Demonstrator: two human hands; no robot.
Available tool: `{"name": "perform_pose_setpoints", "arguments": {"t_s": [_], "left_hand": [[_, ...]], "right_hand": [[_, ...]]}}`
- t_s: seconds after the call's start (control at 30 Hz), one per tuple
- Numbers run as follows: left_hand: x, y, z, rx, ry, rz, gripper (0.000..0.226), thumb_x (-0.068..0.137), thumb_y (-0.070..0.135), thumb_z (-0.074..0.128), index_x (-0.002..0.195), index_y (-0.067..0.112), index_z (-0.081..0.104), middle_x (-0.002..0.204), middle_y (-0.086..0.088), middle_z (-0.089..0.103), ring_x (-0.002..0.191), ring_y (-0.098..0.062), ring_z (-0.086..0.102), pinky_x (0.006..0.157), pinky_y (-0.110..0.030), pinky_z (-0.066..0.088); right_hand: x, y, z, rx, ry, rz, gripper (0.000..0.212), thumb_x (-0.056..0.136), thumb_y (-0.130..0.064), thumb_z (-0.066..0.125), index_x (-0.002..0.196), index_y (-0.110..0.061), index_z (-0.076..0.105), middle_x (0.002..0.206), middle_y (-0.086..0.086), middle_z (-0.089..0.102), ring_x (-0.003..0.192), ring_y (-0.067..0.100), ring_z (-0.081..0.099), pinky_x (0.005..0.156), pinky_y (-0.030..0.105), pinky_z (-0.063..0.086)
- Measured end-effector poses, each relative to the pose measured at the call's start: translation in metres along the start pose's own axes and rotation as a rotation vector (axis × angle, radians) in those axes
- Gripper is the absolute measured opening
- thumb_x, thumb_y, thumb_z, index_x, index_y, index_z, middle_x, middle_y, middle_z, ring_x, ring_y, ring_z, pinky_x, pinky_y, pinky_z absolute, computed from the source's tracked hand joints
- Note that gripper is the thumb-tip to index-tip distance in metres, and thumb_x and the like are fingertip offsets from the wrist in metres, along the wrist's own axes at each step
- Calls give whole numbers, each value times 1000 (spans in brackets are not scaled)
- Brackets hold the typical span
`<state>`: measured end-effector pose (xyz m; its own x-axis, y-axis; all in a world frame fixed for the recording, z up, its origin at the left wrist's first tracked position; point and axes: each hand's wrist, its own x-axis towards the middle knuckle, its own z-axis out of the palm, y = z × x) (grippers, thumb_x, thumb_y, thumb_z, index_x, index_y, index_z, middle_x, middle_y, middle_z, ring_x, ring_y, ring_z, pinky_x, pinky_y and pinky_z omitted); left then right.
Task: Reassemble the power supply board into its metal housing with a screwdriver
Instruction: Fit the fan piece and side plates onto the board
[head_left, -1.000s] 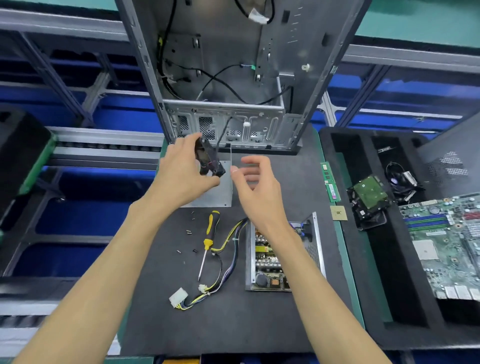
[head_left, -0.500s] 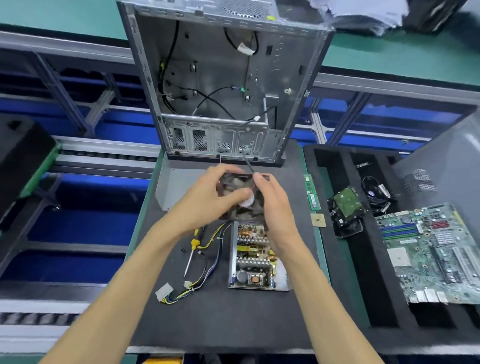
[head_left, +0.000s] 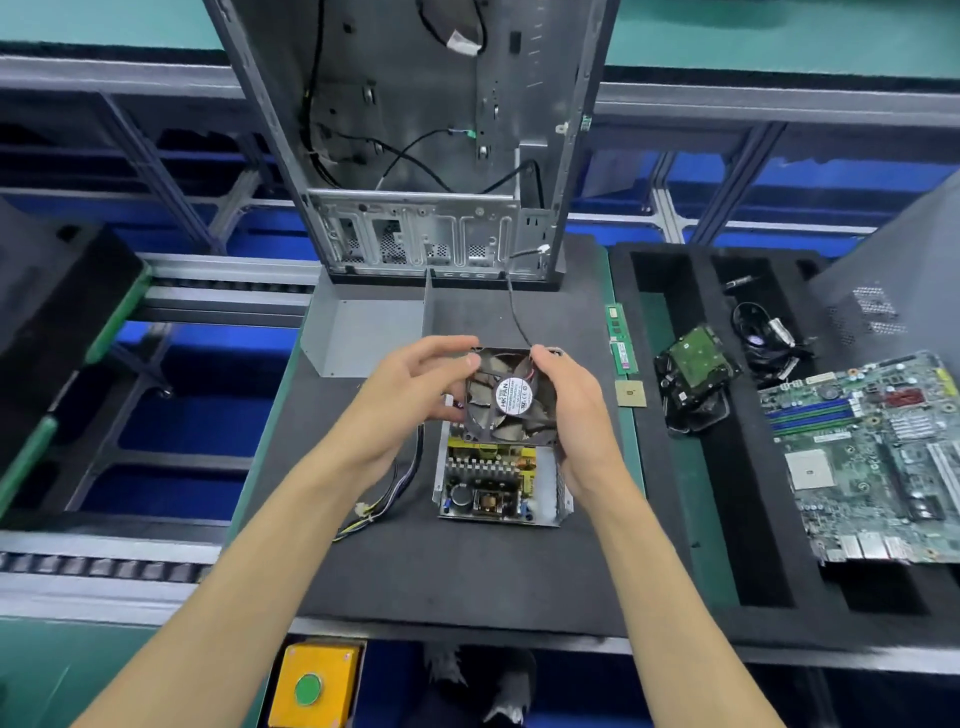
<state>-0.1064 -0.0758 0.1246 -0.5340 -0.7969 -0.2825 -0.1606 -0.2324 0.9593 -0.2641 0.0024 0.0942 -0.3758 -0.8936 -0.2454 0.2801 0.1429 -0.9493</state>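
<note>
The left hand (head_left: 415, 387) and right hand (head_left: 574, 415) hold a black fan (head_left: 511, 397) between them, fingers curled on its left and right edges. Below the fan, the power supply board (head_left: 488, 480) sits in its metal housing (head_left: 563, 501) on the desk (head_left: 467, 571), with the computer case (head_left: 415, 130) at the far edge.

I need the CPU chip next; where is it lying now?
In the head view, the CPU chip lies right of the right hand, just below the green RAM stick.
</note>
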Motion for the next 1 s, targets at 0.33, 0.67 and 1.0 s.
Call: {"name": "perform_pose_setpoints", "arguments": {"t_s": [0.33, 0.67, 1.0], "left_hand": [[-12, -22, 20, -59, 120, -121, 27, 99, 31, 61, 117, 14, 73, 101, -3, 74, 86, -17, 57, 70, -23, 50], [-18, -22, 38, -127, 198, -54, 20, 88, 22, 75, 103, 9, 72, 78, 3, 72, 68, -12, 64, 56, -25, 52], [-10, -44, 58, 140, 329, -116, 19, 77, 20, 84, 88, 12, 71, 61, 6, 66, 56, -11, 57, 44, -22, 45]], "right_hand": [[-21, 23, -19, 279, -117, 83, 42, 106, -25, 43, 97, -26, 84, 105, 8, 79, 97, 19, 76, 76, 30, 60], [-24, 24, -35, -247, 78, -65, 37, 105, -32, 56, 141, -21, 60, 116, -20, 65, 100, -21, 58, 84, 0, 43], [-22, 44, -68, -272, 298, -91, 30, 108, -25, 47, 132, -29, 65, 133, -12, 62, 120, -5, 55, 110, 28, 45]]}}
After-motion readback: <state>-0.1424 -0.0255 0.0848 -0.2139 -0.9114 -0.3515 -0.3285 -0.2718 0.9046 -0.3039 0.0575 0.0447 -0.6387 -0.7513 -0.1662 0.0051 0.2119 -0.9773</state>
